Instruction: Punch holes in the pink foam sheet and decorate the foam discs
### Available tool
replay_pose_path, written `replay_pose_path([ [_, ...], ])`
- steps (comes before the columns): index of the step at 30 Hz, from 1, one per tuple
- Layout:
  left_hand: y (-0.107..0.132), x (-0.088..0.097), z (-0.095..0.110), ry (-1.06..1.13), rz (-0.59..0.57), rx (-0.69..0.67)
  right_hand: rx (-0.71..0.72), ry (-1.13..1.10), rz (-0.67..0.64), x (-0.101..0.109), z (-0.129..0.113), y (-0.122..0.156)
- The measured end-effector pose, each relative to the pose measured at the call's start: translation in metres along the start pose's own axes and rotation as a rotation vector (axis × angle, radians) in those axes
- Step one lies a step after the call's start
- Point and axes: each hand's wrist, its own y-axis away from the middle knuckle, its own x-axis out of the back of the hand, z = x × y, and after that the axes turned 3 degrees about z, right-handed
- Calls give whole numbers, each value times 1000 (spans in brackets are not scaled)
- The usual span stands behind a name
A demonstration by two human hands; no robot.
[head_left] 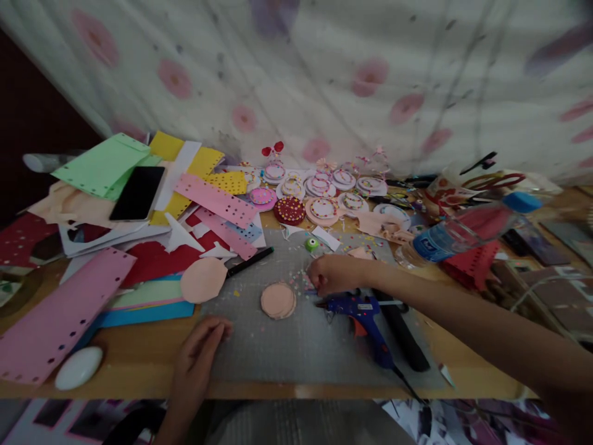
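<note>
My right hand reaches over the grey cutting mat, fingers pinched together among tiny coloured paper dots; what the fingertips hold is too small to name. Just left of it lies a stack of peach paper circles. A blue glue gun lies on the mat beside my right wrist. My left hand rests flat at the mat's near left edge, fingers stretched out, holding nothing. A larger peach circle sits further left.
Punched pink, yellow, green and red paper sheets and a black phone cover the left. Decorated round pieces crowd the back. A black pen, water bottle, white oval object and a flowered curtain are around.
</note>
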Motion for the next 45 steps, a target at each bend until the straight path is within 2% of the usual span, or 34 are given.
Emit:
replay_pose_path([
  [6, 0, 0, -3, 38, -7, 14, -62, -48, 220, 25, 9, 22],
  [10, -1, 1, -5, 40, -30, 18, -88, -110, 305, 38, 15, 43],
  [13, 0, 2, -7, 30, -14, 13, -112, -76, 339, 33, 17, 54],
  [18, 0, 0, -6, 40, -31, -7, -113, 153, 231, 10, 22, 60],
  [22, -1, -1, -3, 37, -16, -14, -106, 254, 237, -2, 26, 57],
  [30, 0, -2, 0, 21, 20, -1, -103, 322, 237, -7, 21, 52],
  [33, 0, -2, -4, 27, 21, 5, -121, 309, 267, -5, 24, 54],
  [36, 1, -3, -3, 77, 77, 28, -129, 262, 323, 0, 23, 58],
  [39, 5, -5, 10, 112, 105, 26, -72, 175, 404, 6, 11, 64],
  [45, 22, -15, 63, 124, 62, -135, 51, 63, 613, 17, -30, 73],
])
